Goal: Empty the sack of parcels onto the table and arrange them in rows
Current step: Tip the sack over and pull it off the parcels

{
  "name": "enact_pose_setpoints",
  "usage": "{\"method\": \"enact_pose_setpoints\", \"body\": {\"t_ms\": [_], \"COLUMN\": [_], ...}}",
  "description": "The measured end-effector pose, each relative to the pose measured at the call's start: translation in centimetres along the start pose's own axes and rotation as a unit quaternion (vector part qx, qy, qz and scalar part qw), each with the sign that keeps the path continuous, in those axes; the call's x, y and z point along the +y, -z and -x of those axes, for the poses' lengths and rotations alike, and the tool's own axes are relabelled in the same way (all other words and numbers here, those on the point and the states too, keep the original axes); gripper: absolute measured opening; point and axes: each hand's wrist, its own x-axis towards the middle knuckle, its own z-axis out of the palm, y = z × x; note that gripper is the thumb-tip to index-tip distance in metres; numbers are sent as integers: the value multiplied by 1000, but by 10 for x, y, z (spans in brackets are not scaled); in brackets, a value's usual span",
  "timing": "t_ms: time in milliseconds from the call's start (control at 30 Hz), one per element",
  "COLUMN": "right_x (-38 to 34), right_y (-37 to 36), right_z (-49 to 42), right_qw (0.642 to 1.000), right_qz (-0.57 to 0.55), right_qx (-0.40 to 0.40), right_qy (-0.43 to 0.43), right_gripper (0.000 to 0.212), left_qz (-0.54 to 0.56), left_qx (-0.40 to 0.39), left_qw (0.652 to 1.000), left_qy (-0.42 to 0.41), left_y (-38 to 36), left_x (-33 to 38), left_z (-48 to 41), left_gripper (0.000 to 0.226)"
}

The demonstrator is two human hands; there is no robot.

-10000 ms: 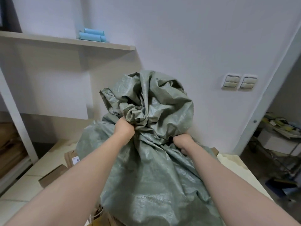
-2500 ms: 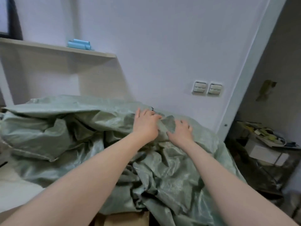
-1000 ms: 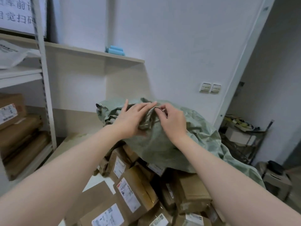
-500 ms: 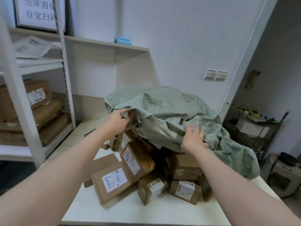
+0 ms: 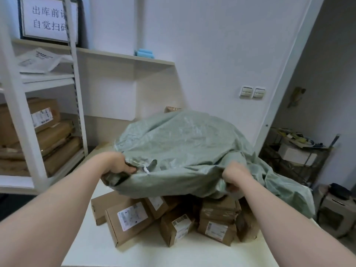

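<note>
- Gripping the sack [image 5: 183, 147] hem: left hand [image 5: 117, 163] curled round the bunched edge, right hand [image 5: 234, 175] fisted on the near edge.
- Sack is lifted and drapes over the heap.
- Parcels [image 5: 133, 218] lie piled loose on the bench [image 5: 154, 253], partly under the sack, not in rows.
- Shelving [image 5: 15, 105] at left holds boxes [image 5: 42, 116].

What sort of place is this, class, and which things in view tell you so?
Probably a parcel sorting room or stockroom: labelled cardboard parcels heaped on the table under a green sack, more boxes on metal shelving, and a framed notice above.
</note>
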Motion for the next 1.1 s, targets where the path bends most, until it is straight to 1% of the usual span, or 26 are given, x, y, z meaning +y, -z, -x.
{"method": "enact_pose_setpoints", "body": {"t_ms": [33, 67, 100, 133, 167, 233, 300, 333, 367, 400, 467, 567, 667, 700, 733, 800, 833, 867, 900, 933, 967, 1000, 1033, 1067, 1100], "right_x": [-4, -10, -18, -27, -36, -55, -74, -84, -95, -105, -126, -159, -187, -192, -194, -193, -191, -189, -188, -187, -186, -185, -183, -179, -174], "right_y": [8, 17, 24, 31, 35, 40, 41, 41, 41, 41, 39, 25, 0, -12, -25, -54, -68, -79, -88, -92, -92, -91, -88, -85, -81], "right_z": [-8, -15, -21, -25, -30, -43, -61, -71, -82, -93, -117, -159, -203, -215, -227, -251, -262, -270, -276, -280, -283, -285, -285, -286, -285], "right_qw": [996, 986, 976, 965, 956, 944, 938, 938, 939, 938, 938, 944, 956, 964, 973, 990, 994, 995, 995, 995, 994, 992, 990, 987, 983], "right_qz": [-50, -90, -124, -154, -177, -198, -198, -192, -187, -185, -180, -181, -176, -153, -125, -69, -50, -47, -56, -66, -74, -83, -92, -103, -118], "right_qx": [73, 131, 174, 204, 225, 258, 281, 284, 287, 291, 296, 272, 226, 209, 184, 106, 66, 35, 13, -1, -13, -26, -43, -58, -66], "right_qy": [-30, -45, -53, -58, -59, -53, -46, -41, -35, -26, 2, 37, 59, 60, 61, 69, 76, 77, 77, 77, 85, 91, 99, 108, 126], "right_gripper": [17, 20, 24, 27, 28, 27, 25, 24, 23, 23, 30, 56, 86, 91, 94, 94, 97, 102, 102, 96, 87, 82, 80, 81, 81], "left_qz": [82, 160, 204, 217, 213, 179, 108, 83, 81, 105, 189, 306, 414, 428, 429, 433, 415, 364, 287, 216, 164, 133, 124, 128, 133], "left_qx": [59, 120, 181, 233, 274, 338, 376, 386, 392, 385, 361, 344, 339, 321, 295, 206, 164, 126, 82, 41, 7, -13, 1, 50, 125], "left_qw": [995, 980, 962, 948, 938, 922, 912, 909, 907, 909, 906, 878, 824, 822, 831, 862, 884, 917, 952, 974, 985, 989, 987, 982, 973], "left_qy": [-7, -14, -7, 2, 11, 60, 123, 134, 128, 118, 112, 134, 186, 197, 196, 165, 140, 104, 73, 53, 50, 66, 99, 131, 142], "left_y": [3, 7, 13, 18, 23, 31, 37, 41, 46, 52, 64, 82, 96, 96, 92, 76, 65, 53, 40, 26, 17, 12, 12, 17, 25], "left_x": [0, 4, 7, 10, 12, 15, 14, 11, 8, 5, -2, -5, 0, 5, 11, 22, 27, 30, 30, 28, 27, 28, 35, 49, 66], "left_z": [-11, -16, -21, -27, -33, -47, -60, -70, -82, -94, -122, -169, -217, -231, -244, -268, -279, -290, -302, -313, -323, -328, -326, -321, -313], "left_gripper": [69, 61, 55, 52, 50, 47, 43, 42, 40, 39, 38, 33, 30, 34, 42, 74, 88, 95, 98, 99, 101, 101, 97, 90, 83]}}
